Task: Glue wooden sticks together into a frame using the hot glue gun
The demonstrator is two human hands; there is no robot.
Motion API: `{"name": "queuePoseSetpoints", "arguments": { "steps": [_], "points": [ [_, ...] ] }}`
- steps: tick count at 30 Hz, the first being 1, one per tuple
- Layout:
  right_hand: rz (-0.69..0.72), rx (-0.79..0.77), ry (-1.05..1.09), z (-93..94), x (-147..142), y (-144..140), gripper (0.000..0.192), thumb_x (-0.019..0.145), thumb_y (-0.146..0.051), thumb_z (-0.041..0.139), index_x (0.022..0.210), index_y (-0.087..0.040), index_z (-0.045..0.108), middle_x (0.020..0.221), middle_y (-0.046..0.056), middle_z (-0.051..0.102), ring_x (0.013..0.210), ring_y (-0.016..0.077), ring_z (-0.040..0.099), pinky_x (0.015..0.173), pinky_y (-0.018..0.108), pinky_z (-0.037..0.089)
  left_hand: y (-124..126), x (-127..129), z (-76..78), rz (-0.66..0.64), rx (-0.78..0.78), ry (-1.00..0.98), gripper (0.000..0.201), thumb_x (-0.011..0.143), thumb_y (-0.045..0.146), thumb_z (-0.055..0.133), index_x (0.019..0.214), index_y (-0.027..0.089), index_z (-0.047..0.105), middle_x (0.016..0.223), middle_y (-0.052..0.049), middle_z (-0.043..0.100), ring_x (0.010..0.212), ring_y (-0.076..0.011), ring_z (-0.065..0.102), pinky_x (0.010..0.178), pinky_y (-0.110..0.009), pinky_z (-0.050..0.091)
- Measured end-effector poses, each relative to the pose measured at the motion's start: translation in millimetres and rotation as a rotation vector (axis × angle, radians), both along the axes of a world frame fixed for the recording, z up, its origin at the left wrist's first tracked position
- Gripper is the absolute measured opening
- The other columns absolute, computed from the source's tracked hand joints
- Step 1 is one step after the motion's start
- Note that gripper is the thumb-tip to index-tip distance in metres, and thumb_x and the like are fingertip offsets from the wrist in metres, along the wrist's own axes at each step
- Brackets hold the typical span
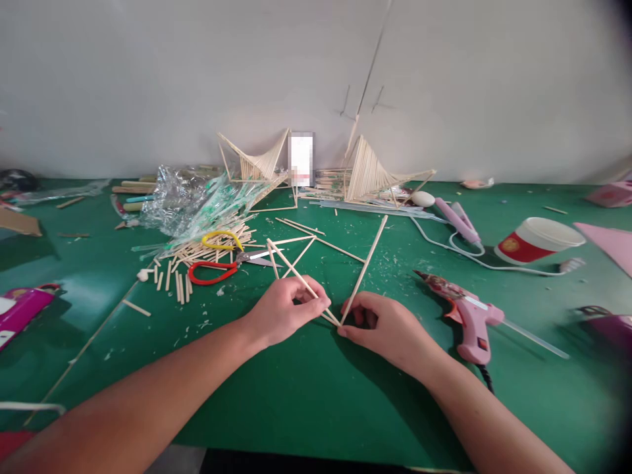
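Thin wooden sticks joined into an angular frame (364, 271) stand on the green table between my hands. My left hand (296, 304) pinches a slanted stick of the frame near its lower corner. With thumb and fingers, my right hand (378, 319) grips the upright stick at that same corner, where several sticks meet. Scissors (217, 271) with one yellow and one red handle lie left of the frame, blades partly open, beside a pile of short cut sticks (180, 283). To the right rests a pink glue gun (469, 309) with a clear glue stick in its back.
Two finished-looking stick models (264, 164) lean near the wall, with a phone (301, 158) between them. Crumpled clear plastic bags (182, 204) lie at the back left. A paper cup (536, 240) and a white cable (508, 267) are on the right. A magenta object (27, 313) sits far left.
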State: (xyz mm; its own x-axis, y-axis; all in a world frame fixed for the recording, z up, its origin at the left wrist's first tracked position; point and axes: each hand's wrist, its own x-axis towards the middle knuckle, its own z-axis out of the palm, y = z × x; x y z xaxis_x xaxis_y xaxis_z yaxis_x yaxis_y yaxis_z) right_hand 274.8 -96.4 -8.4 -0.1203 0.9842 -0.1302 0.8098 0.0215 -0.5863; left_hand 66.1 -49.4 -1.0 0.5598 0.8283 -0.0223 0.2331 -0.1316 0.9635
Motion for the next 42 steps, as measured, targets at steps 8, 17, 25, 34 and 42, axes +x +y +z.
{"name": "queuePoseSetpoints", "arguments": {
  "steps": [8, 17, 25, 34, 42],
  "points": [
    [0.011, 0.005, -0.001, 2.9, 1.8, -0.6, 0.015, 0.069, -0.034, 0.069, 0.083, -0.027, 0.068, 0.070, -0.005, 0.062, 0.060, 0.0129, 0.055, 0.052, 0.025, 0.037, -11.2, -45.2, 52.7, 0.037, 0.396, 0.594, 0.024, 0.077, 0.043, 0.067, 0.073, 0.020, 0.064, 0.070, 0.000, 0.065, 0.063, -0.0166, 0.059, 0.058, -0.027, 0.044],
    [0.020, 0.031, -0.003, 9.5, 0.8, -3.3, 0.013, 0.070, -0.032, 0.068, 0.082, -0.026, 0.067, 0.072, -0.003, 0.064, 0.062, 0.0145, 0.056, 0.053, 0.025, 0.036, 38.9, -62.3, 49.1, 0.516, 0.701, 0.147, 0.017, 0.086, 0.028, 0.056, 0.097, 0.019, 0.066, 0.080, -0.002, 0.067, 0.068, -0.0142, 0.061, 0.070, -0.026, 0.048],
    [0.024, 0.039, -0.005, 9.1, 1.5, -1.6, 0.013, 0.070, -0.031, 0.068, 0.081, -0.026, 0.067, 0.073, -0.002, 0.065, 0.062, 0.0155, 0.056, 0.052, 0.026, 0.036, 32.1, -50.4, 37.4, 0.418, 0.541, -0.029, 0.022, 0.089, 0.035, 0.054, 0.096, 0.017, 0.067, 0.079, -0.003, 0.067, 0.070, -0.0150, 0.065, 0.070, -0.026, 0.054],
    [0.037, 0.044, 0.010, 7.2, 3.5, -3.3, 0.015, 0.071, -0.032, 0.068, 0.084, -0.025, 0.066, 0.076, -0.002, 0.065, 0.065, 0.0146, 0.056, 0.055, 0.025, 0.036, 33.6, -45.4, 31.2, 0.450, 0.329, -0.218, 0.015, 0.083, 0.029, 0.066, 0.087, 0.015, 0.065, 0.073, -0.001, 0.065, 0.059, -0.0111, 0.063, 0.061, -0.022, 0.054],
    [0.088, 0.036, 0.026, 2.5, 8.7, -1.2, 0.020, 0.069, -0.030, 0.070, 0.089, -0.026, 0.067, 0.078, -0.002, 0.065, 0.065, 0.0140, 0.056, 0.054, 0.025, 0.036, 30.7, -44.6, 34.3, 0.460, 0.272, -0.281, 0.010, 0.081, 0.026, 0.068, 0.085, 0.016, 0.067, 0.071, 0.000, 0.065, 0.060, -0.0101, 0.061, 0.061, -0.021, 0.052]
  ]
}}
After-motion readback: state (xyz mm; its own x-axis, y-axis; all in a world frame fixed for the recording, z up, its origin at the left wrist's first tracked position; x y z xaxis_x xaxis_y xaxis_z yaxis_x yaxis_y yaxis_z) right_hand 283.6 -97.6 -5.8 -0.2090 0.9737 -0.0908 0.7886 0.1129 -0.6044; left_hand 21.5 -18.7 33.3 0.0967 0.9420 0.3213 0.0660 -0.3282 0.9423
